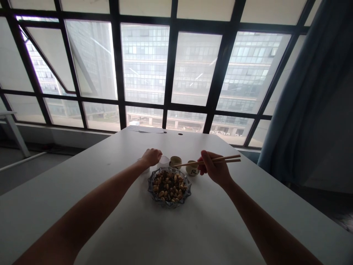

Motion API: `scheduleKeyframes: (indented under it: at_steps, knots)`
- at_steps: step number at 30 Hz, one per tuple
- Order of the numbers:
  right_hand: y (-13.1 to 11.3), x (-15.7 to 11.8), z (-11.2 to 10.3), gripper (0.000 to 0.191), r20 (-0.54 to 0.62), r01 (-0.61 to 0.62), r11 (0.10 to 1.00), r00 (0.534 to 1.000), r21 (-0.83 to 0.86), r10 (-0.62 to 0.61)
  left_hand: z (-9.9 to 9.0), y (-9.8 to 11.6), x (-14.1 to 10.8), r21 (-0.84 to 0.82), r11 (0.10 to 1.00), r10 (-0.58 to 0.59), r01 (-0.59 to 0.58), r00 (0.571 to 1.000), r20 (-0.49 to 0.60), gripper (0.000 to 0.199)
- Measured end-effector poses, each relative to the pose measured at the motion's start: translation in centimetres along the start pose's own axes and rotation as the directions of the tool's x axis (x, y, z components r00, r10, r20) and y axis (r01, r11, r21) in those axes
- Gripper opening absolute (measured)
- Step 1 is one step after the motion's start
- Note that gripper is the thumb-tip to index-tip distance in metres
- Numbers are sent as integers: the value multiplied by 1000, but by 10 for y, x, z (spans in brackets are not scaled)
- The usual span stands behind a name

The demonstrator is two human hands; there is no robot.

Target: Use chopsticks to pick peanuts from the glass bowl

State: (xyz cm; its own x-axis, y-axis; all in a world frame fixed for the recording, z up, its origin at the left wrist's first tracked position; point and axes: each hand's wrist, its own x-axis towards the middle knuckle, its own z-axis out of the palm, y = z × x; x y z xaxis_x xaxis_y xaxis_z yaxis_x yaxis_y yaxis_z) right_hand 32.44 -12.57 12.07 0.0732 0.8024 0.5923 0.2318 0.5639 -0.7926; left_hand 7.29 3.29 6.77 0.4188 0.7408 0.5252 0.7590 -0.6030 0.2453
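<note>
A scalloped glass bowl (pixel 151 191) full of peanuts (pixel 162 191) mixed with small dark pieces stands on the white table. My right hand (pixel 216 167) grips a pair of wooden chopsticks (pixel 193 163); their thin tips point left, over the bowl's far side. Just beyond the bowl, my left hand (pixel 151 157) is closed, its fingers curled under; anything inside them is hidden. Right beside it is a whitish cup (pixel 164 160). Farther right come a small yellowish cup (pixel 175 161) and another one with a dark character (pixel 192 169), both partly behind the chopsticks.
A pale, translucent container (pixel 146 170) shows partly behind my left forearm. White sheets (pixel 146 129) lie at the table's (pixel 110 206) far edge, near two dark round holes. Large framed windows stand beyond, with a blue curtain (pixel 286 103) on the right.
</note>
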Motion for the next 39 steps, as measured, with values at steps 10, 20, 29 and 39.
scheduleKeyframes:
  at_steps: [10,20,29,39]
  knots:
    - [6,1,3,57,-14,-39,999,999,6,39,-12,-57,-76,-78,963,-265,258,958,-105,80]
    - [18,-4,44,52,-127,17,1000,992,13,-15,4,-48,-94,-423,903,-166,79,971,-174,63]
    - [20,8,104,50,101,207,976,975,-75,-199,4,-43,-97,-468,881,-193,70,956,-220,65]
    - [25,6,74,53,84,-1,997,996,76,-5,5,-45,-98,-463,875,-250,141,950,-185,72]
